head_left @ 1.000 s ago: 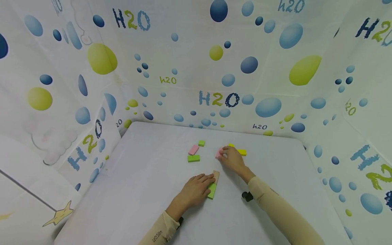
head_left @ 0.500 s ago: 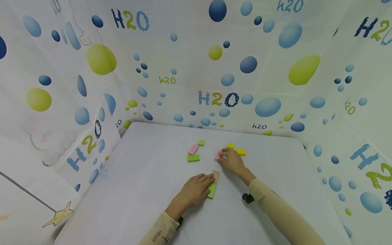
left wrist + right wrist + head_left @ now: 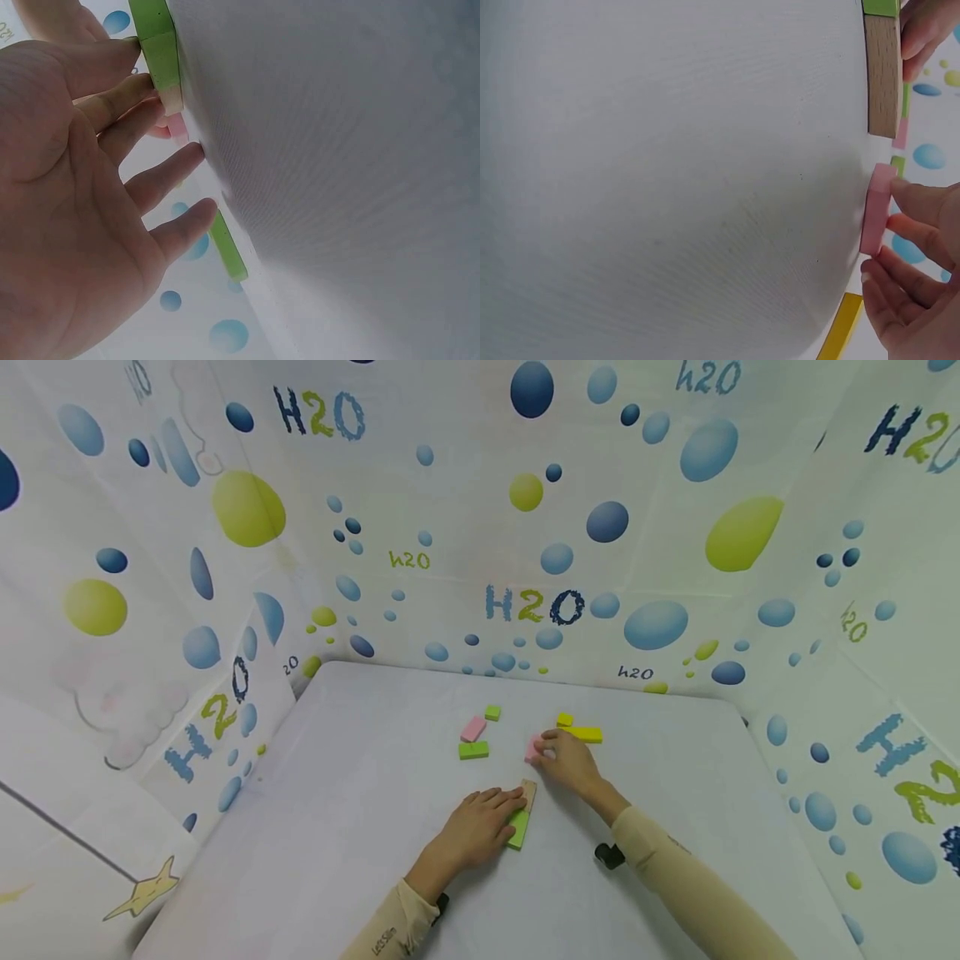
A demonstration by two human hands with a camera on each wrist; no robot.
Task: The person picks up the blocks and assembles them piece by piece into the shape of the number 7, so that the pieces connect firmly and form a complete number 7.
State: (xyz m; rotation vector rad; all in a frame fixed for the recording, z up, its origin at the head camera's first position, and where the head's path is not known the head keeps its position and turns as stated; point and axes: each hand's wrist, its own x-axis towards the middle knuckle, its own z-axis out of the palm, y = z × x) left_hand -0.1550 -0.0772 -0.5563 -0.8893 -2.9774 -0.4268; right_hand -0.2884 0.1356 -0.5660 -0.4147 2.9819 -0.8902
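My left hand (image 3: 472, 831) rests with extended fingers on a green block (image 3: 519, 828) and a plain wooden block (image 3: 529, 790), which lie end to end. In the left wrist view the thumb and forefingers touch their side, while the other fingertips reach the table. Beyond the wooden block's far end, my right hand (image 3: 568, 762) pinches a pink block (image 3: 532, 749) between thumb and fingers. The right wrist view shows this pink block (image 3: 877, 210) down on the table, a short gap from the wooden block (image 3: 883, 79).
Left of the right hand lie a small green block (image 3: 492, 712), another pink block (image 3: 473, 729) and a longer green block (image 3: 473, 750). Just behind it are a small yellow block (image 3: 565, 720) and a long yellow block (image 3: 587, 735). A patterned curtain (image 3: 420, 510) surrounds the white table (image 3: 337, 793).
My right hand has drawn the pink block slightly nearer, toward the wooden block. More of the yellow blocks shows behind it. The left hand has stayed in place.
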